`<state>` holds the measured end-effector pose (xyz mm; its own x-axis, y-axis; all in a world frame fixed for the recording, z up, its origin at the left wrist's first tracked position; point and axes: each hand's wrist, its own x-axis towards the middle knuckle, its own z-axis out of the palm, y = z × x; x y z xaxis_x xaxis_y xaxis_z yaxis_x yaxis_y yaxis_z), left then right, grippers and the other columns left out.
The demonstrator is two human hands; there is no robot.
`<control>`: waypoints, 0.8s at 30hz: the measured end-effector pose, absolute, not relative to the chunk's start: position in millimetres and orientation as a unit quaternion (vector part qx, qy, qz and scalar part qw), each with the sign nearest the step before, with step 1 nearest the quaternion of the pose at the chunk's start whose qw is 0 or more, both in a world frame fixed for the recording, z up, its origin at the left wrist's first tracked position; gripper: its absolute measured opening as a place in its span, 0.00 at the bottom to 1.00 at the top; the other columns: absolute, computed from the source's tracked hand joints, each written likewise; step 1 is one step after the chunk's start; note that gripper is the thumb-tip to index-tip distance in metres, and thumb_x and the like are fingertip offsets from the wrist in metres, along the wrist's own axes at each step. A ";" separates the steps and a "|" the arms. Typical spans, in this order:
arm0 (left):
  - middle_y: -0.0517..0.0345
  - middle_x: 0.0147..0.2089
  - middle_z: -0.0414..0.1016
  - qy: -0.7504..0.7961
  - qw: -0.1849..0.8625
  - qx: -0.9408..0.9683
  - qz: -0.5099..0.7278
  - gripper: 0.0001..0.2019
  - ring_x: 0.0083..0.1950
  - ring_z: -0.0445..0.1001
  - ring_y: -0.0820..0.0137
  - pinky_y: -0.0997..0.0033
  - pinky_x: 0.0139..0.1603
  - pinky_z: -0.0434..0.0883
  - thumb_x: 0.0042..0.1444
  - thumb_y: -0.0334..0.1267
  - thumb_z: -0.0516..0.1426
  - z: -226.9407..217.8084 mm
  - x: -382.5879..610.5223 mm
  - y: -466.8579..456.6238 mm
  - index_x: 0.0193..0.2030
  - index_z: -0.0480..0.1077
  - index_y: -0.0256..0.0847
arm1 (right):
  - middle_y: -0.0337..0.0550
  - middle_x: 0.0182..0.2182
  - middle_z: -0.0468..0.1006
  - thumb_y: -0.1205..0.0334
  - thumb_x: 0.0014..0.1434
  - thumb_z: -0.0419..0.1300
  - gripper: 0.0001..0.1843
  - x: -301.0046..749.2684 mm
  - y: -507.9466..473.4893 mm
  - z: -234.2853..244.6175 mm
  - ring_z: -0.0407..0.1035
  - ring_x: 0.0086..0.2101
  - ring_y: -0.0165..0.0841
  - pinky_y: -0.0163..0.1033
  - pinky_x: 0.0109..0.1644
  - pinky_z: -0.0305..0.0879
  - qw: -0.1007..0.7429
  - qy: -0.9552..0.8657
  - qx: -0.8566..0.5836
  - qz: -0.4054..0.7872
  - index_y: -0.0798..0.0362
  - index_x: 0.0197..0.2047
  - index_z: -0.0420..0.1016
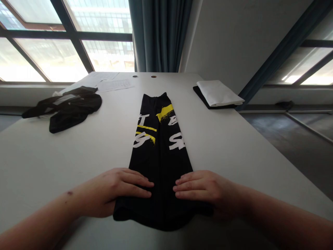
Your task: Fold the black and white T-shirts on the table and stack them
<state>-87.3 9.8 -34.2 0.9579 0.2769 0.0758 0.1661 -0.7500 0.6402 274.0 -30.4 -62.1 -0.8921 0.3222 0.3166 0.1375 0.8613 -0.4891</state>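
Note:
A black garment (pixel 160 152) with white lettering and yellow stripes lies folded into a long narrow strip down the middle of the white table (pixel 234 146). My left hand (pixel 122 189) rests flat on its near left edge, fingers stretched out and pointing right. My right hand (pixel 200 189) lies flat on the near right edge, fingers together and pointing left. Neither hand grips the cloth; both press on top of it, fingertips a short gap apart.
A crumpled black garment (pixel 70 109) lies at the far left. Folded white cloth on a dark one (pixel 217 93) sits at the far right corner. Papers (pixel 111 83) lie at the back by the window. The table's right edge drops to the floor.

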 end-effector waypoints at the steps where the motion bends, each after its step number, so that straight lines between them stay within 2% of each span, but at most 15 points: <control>1: 0.54 0.67 0.77 0.120 0.348 0.924 0.099 0.22 0.64 0.77 0.60 0.63 0.66 0.74 0.70 0.36 0.53 -32.3 -85.5 6.4 0.68 0.72 0.52 | 0.57 0.55 0.82 0.58 0.72 0.51 0.27 274.8 -30.6 -56.2 0.76 0.57 0.41 0.45 0.62 0.73 0.209 -0.940 -0.116 0.243 0.55 0.71 0.67; 4: 0.51 0.57 0.82 0.152 0.354 0.908 0.164 0.18 0.54 0.82 0.60 0.65 0.57 0.78 0.69 0.39 0.55 -30.6 -81.9 2.1 0.62 0.76 0.49 | 0.52 0.45 0.85 0.58 0.73 0.52 0.21 276.2 -23.9 -37.1 0.81 0.45 0.37 0.38 0.49 0.76 0.230 -0.929 -0.147 0.250 0.51 0.64 0.73; 7: 0.52 0.43 0.84 0.268 0.311 0.885 0.219 0.13 0.42 0.82 0.62 0.67 0.46 0.78 0.65 0.42 0.56 -34.3 -79.0 16.3 0.48 0.80 0.43 | 0.45 0.34 0.83 0.56 0.73 0.55 0.13 277.2 -1.3 -27.2 0.78 0.34 0.33 0.36 0.41 0.72 0.247 -0.902 -0.255 0.244 0.50 0.46 0.80; 9: 0.55 0.35 0.81 0.362 0.289 0.857 0.225 0.13 0.35 0.79 0.63 0.68 0.39 0.76 0.64 0.46 0.56 -39.7 -75.4 36.4 0.41 0.78 0.40 | 0.41 0.27 0.79 0.51 0.72 0.56 0.17 278.2 20.7 -30.8 0.73 0.29 0.33 0.36 0.36 0.70 0.262 -0.866 -0.345 0.248 0.51 0.36 0.79; 11: 0.57 0.32 0.79 0.439 0.268 0.831 0.212 0.16 0.34 0.77 0.64 0.67 0.36 0.74 0.64 0.50 0.55 -47.4 -71.3 60.0 0.42 0.78 0.40 | 0.40 0.26 0.78 0.48 0.71 0.56 0.20 279.8 42.9 -42.2 0.72 0.28 0.33 0.37 0.34 0.68 0.279 -0.816 -0.433 0.264 0.52 0.34 0.78; 15: 0.54 0.38 0.80 0.519 0.172 0.821 0.168 0.20 0.38 0.78 0.60 0.61 0.45 0.75 0.61 0.55 0.57 -66.1 -69.8 93.0 0.50 0.78 0.43 | 0.40 0.31 0.80 0.52 0.64 0.63 0.13 285.5 69.7 -72.2 0.73 0.31 0.36 0.40 0.39 0.70 0.280 -0.769 -0.535 0.207 0.52 0.42 0.80; 19: 0.50 0.47 0.80 0.508 0.155 0.830 0.170 0.22 0.46 0.79 0.58 0.55 0.55 0.75 0.64 0.53 0.56 -76.1 -77.2 98.1 0.57 0.76 0.44 | 0.42 0.35 0.80 0.61 0.62 0.63 0.10 290.7 73.1 -85.3 0.74 0.36 0.38 0.43 0.48 0.71 0.278 -0.798 -0.516 0.141 0.50 0.47 0.80; 21: 0.49 0.53 0.80 0.492 0.161 0.837 0.180 0.22 0.53 0.78 0.55 0.53 0.61 0.74 0.65 0.53 0.56 -77.3 -79.7 98.6 0.60 0.75 0.44 | 0.45 0.39 0.81 0.62 0.62 0.63 0.10 291.4 73.3 -85.8 0.75 0.41 0.41 0.46 0.52 0.72 0.279 -0.812 -0.499 0.119 0.50 0.47 0.79; 24: 0.50 0.66 0.75 0.449 0.151 0.861 0.186 0.23 0.67 0.71 0.55 0.50 0.72 0.65 0.69 0.52 0.53 -79.5 -81.2 103.4 0.64 0.73 0.45 | 0.51 0.52 0.80 0.62 0.64 0.61 0.16 291.4 74.9 -87.7 0.73 0.53 0.46 0.54 0.61 0.70 0.275 -0.829 -0.479 0.088 0.50 0.55 0.78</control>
<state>-81.2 103.4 -79.5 0.5275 0.8292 0.1850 0.7163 -0.5512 0.4279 291.4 74.9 -87.7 -0.3895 0.8428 0.3715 0.7454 0.5254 -0.4103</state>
